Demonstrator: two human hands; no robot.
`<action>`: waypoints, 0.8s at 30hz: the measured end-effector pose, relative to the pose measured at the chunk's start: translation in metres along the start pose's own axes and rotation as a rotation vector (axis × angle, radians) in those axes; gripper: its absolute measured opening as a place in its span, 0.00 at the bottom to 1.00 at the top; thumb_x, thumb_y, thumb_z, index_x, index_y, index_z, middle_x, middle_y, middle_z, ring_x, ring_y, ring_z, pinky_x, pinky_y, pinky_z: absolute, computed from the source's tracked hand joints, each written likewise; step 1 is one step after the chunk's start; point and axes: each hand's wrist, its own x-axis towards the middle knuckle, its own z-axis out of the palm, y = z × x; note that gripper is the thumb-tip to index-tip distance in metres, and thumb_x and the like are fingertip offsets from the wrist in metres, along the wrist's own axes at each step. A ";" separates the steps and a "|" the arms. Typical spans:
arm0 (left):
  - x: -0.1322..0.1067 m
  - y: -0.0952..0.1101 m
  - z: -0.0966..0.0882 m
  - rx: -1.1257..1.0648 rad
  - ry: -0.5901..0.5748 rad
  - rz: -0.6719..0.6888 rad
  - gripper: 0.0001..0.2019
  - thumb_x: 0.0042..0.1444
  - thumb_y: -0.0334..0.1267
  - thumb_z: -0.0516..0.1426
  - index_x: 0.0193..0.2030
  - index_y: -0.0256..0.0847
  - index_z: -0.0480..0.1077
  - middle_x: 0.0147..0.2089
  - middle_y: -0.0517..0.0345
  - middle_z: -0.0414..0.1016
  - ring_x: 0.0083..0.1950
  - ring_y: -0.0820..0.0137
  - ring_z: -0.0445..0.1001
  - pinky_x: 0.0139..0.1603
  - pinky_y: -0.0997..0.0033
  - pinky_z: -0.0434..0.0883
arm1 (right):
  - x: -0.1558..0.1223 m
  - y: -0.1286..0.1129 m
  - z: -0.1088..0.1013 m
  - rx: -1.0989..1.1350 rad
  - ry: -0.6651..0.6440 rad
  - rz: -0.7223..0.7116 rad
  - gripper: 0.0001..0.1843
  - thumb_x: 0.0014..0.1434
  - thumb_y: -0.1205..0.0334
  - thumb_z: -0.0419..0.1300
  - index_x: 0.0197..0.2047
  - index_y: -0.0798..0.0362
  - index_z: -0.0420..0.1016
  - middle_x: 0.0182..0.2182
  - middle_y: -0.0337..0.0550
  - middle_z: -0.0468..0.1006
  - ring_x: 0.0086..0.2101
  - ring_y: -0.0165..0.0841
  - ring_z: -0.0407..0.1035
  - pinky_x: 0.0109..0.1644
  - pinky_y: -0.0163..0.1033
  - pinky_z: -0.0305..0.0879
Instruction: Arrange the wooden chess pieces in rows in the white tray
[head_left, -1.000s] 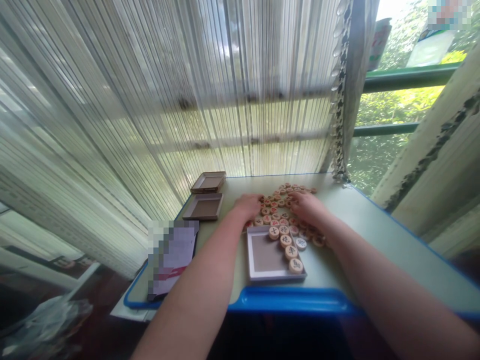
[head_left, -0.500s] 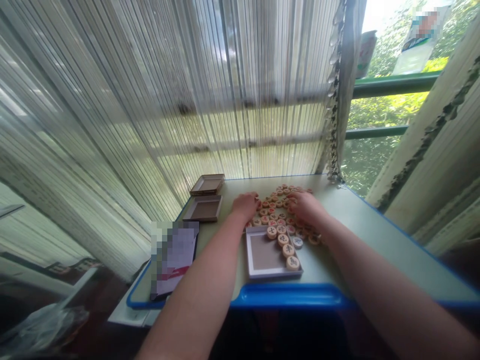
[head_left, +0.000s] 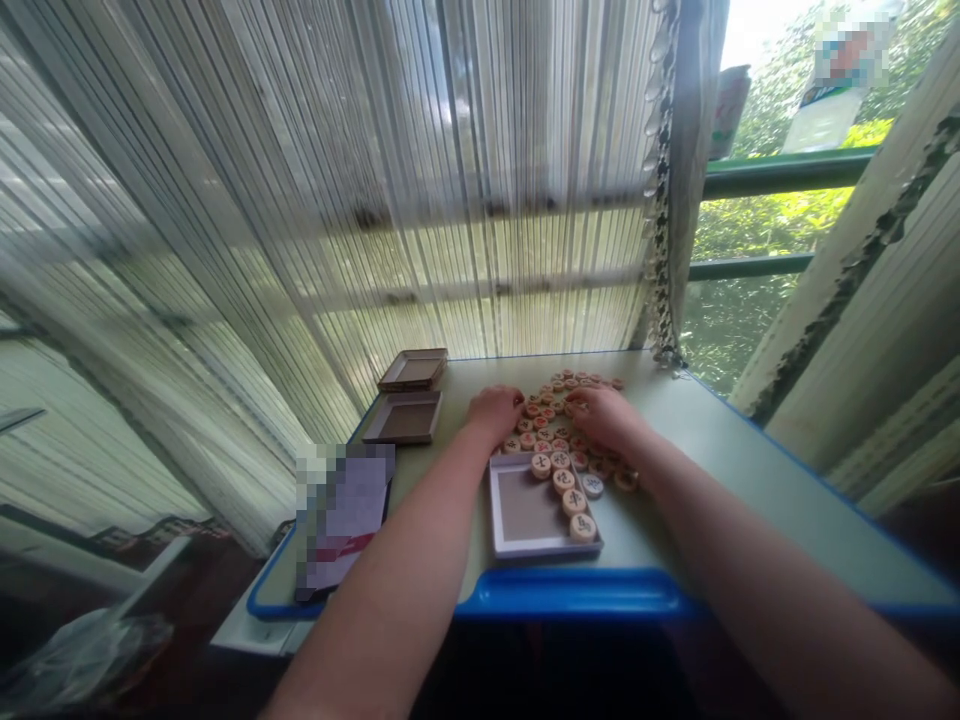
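Wooden discs (head_left: 553,415) lie in a loose heap at the far middle of the table (head_left: 712,450). Both forearms reach straight out from the near edge. The left hand (head_left: 495,412) rests palm down on the heap's left edge, fingers curled. The right hand (head_left: 604,415) lies palm down on its right side, fingers pointing left. Whether either hand grips a disc cannot be told. A white box (head_left: 525,515) just near the heap has discs lined along its right side. Two brown trays (head_left: 405,418) sit to the left.
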 end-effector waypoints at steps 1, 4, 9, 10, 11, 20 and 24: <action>0.001 0.000 0.000 -0.020 -0.002 -0.013 0.13 0.54 0.44 0.52 0.42 0.44 0.73 0.46 0.51 0.74 0.48 0.61 0.70 0.49 0.63 0.65 | 0.000 0.000 0.000 0.004 0.004 -0.003 0.15 0.55 0.60 0.53 0.41 0.52 0.77 0.45 0.49 0.75 0.47 0.40 0.66 0.53 0.43 0.60; 0.004 -0.003 0.004 -0.100 0.027 -0.012 0.12 0.52 0.38 0.54 0.43 0.43 0.72 0.44 0.53 0.75 0.46 0.63 0.71 0.48 0.65 0.67 | 0.000 -0.001 -0.002 0.021 0.020 -0.019 0.15 0.54 0.60 0.53 0.42 0.52 0.76 0.47 0.48 0.74 0.48 0.39 0.65 0.54 0.43 0.59; 0.008 -0.006 0.010 -0.289 0.135 0.041 0.15 0.47 0.28 0.56 0.44 0.37 0.71 0.41 0.52 0.75 0.42 0.68 0.73 0.47 0.70 0.69 | -0.003 -0.007 -0.004 0.040 0.053 -0.061 0.14 0.54 0.61 0.54 0.42 0.52 0.76 0.47 0.48 0.74 0.49 0.39 0.65 0.55 0.43 0.58; 0.009 -0.006 0.010 -0.366 0.139 0.027 0.16 0.47 0.27 0.56 0.45 0.37 0.71 0.41 0.52 0.76 0.41 0.69 0.73 0.47 0.69 0.69 | -0.004 -0.009 -0.005 0.051 0.054 -0.072 0.15 0.54 0.61 0.54 0.43 0.52 0.76 0.46 0.47 0.74 0.49 0.39 0.65 0.54 0.43 0.59; 0.010 -0.005 0.010 -0.465 0.139 0.008 0.18 0.46 0.26 0.57 0.46 0.36 0.70 0.40 0.52 0.76 0.40 0.69 0.74 0.46 0.69 0.70 | -0.004 -0.011 -0.005 0.063 0.053 -0.082 0.15 0.54 0.60 0.54 0.43 0.51 0.75 0.46 0.47 0.74 0.48 0.39 0.66 0.53 0.42 0.60; 0.004 0.007 -0.005 -1.265 -0.085 -0.012 0.23 0.44 0.24 0.62 0.49 0.31 0.67 0.40 0.48 0.78 0.40 0.70 0.76 0.48 0.62 0.70 | -0.011 -0.028 -0.011 0.164 0.076 -0.158 0.16 0.55 0.56 0.55 0.46 0.48 0.72 0.36 0.41 0.77 0.33 0.31 0.70 0.36 0.34 0.64; 0.003 0.006 -0.010 -1.314 -0.141 0.010 0.28 0.41 0.24 0.63 0.52 0.33 0.65 0.42 0.45 0.77 0.38 0.69 0.75 0.46 0.62 0.70 | -0.013 -0.029 -0.011 0.170 0.082 -0.169 0.17 0.54 0.56 0.56 0.48 0.45 0.71 0.34 0.39 0.77 0.31 0.31 0.69 0.32 0.33 0.61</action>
